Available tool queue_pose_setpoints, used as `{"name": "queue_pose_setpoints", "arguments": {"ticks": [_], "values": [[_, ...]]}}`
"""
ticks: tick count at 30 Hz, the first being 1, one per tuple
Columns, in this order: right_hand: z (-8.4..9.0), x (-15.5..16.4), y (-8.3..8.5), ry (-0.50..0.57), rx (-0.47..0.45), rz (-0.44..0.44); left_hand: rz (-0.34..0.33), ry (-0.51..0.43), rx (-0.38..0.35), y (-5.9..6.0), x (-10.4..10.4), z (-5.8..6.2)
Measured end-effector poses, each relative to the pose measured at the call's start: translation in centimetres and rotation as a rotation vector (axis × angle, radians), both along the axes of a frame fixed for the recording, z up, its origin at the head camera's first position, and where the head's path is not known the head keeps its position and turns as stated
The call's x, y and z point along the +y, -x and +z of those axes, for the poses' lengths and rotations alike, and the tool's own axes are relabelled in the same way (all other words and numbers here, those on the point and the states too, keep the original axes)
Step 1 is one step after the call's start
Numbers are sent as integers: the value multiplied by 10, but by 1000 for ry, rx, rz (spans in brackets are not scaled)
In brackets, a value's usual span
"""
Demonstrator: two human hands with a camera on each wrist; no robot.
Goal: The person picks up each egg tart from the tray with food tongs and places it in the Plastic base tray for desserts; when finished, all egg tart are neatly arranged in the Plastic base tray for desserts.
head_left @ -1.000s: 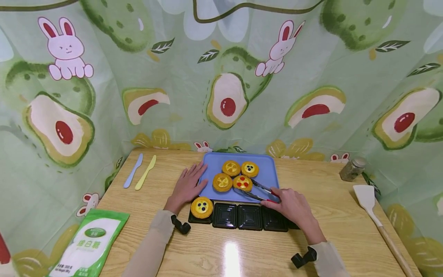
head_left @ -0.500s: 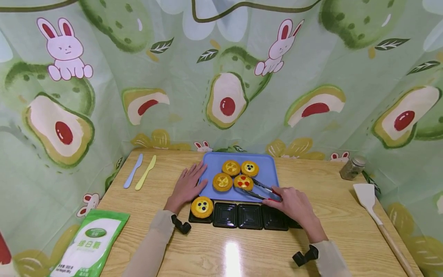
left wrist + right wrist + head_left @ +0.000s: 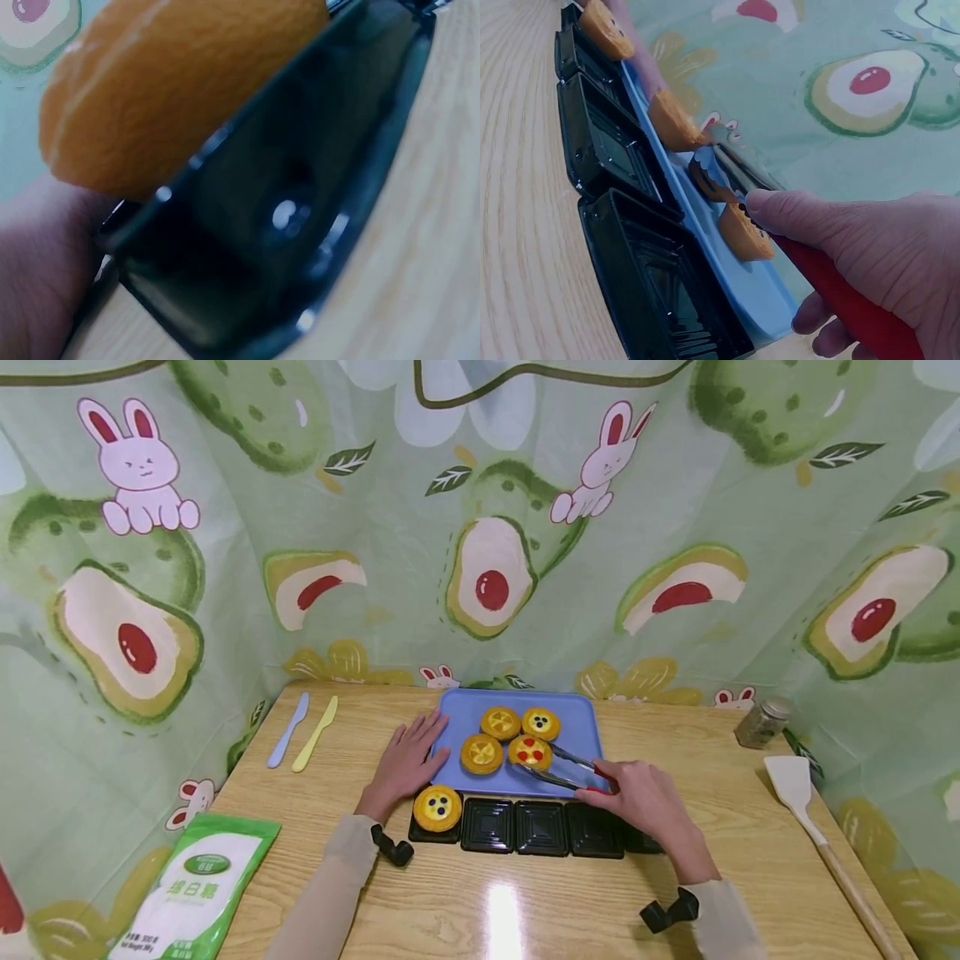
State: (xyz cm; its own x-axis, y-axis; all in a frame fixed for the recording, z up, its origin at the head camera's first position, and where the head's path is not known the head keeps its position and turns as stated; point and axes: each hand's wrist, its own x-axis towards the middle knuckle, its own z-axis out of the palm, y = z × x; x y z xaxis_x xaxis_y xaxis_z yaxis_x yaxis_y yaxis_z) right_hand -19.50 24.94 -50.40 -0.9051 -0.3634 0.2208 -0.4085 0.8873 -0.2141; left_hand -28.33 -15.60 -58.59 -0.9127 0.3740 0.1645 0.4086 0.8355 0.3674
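Probably light and crumbly, this egg tart with red dots (image 3: 529, 752): pastry rim likely brittle, custard top soft and easily marked. Best taken low on the fluted sides, one tong arm to each flank, with gentle squeeze only; pressing on the top would likely dent it. Round, golden-orange crust, yellow centre, three red spots. Sits on the blue tray (image 3: 581, 727) toward its near edge, right one of the nearer pair, just beside a yellow-topped tart (image 3: 482, 753), with two more tarts behind toward the far edge.

Flanked closely by the tips of the red-handled tongs (image 3: 564, 770), one arm to each side of the crust; actual contact hard to tell. Tongs gripped in the right hand (image 3: 647, 800), fingers curled round the red handle (image 3: 847, 307).

Left hand (image 3: 405, 764) flat, fingers straight, resting on the table with fingertips at the tray's left edge.

Along the tray's near edge, a row of black plastic cups (image 3: 540, 828); leftmost already filled with a dark-dotted tart (image 3: 437, 808), the others vacant.
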Motion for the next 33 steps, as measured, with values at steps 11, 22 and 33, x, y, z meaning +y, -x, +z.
{"name": "queue_pose_setpoints", "arguments": {"ticks": [11,22,33], "values": [[3,2,-12,18,74,31,-22,-7,11,0,9,-4],[9,-12,-23,41,94,105,-1,27,-14,1,3,0],[10,-30,-30,59,-47,203,5,39,-15,1,-3,0]]}}
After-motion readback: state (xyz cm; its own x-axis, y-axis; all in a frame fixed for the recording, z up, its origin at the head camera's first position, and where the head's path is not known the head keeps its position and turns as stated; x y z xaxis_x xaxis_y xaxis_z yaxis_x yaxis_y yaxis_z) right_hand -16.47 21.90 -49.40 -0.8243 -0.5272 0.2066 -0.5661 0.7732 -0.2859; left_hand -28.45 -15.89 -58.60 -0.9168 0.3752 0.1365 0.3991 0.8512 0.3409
